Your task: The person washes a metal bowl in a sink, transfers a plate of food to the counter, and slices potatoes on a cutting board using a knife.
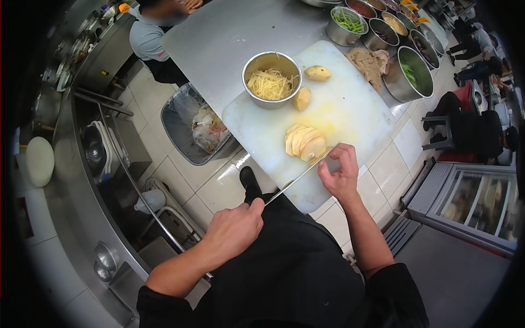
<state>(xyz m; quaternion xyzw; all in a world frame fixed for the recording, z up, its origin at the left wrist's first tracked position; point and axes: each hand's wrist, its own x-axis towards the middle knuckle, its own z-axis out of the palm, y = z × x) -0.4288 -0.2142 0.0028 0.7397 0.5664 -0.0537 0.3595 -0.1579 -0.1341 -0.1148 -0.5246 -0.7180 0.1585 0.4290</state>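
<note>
My left hand (pixel 235 228) is wrapped round the handle of a long knife (pixel 290 183), whose blade slants up to the right over the cutting board's near edge. At the blade's far end, the thumb and forefinger of my right hand (pixel 340 169) close on the tip. A thin yellow-brown piece (pixel 321 157) lies against the blade there. Just beyond it, a fanned stack of pale yellow slices (pixel 304 142) rests on the white cutting board (pixel 355 117). Two peeled pieces (pixel 302 99) (pixel 318 73) lie further back, beside a steel bowl of thin yellow shreds (pixel 271 85).
A crumpled cloth (pixel 367 66) and several steel containers, one with green vegetables (pixel 347 21), stand at the back right of the steel table (pixel 219 41). A grey waste bin (pixel 191 145) is left of the board. Another person (pixel 150 41) stands at the table's far left.
</note>
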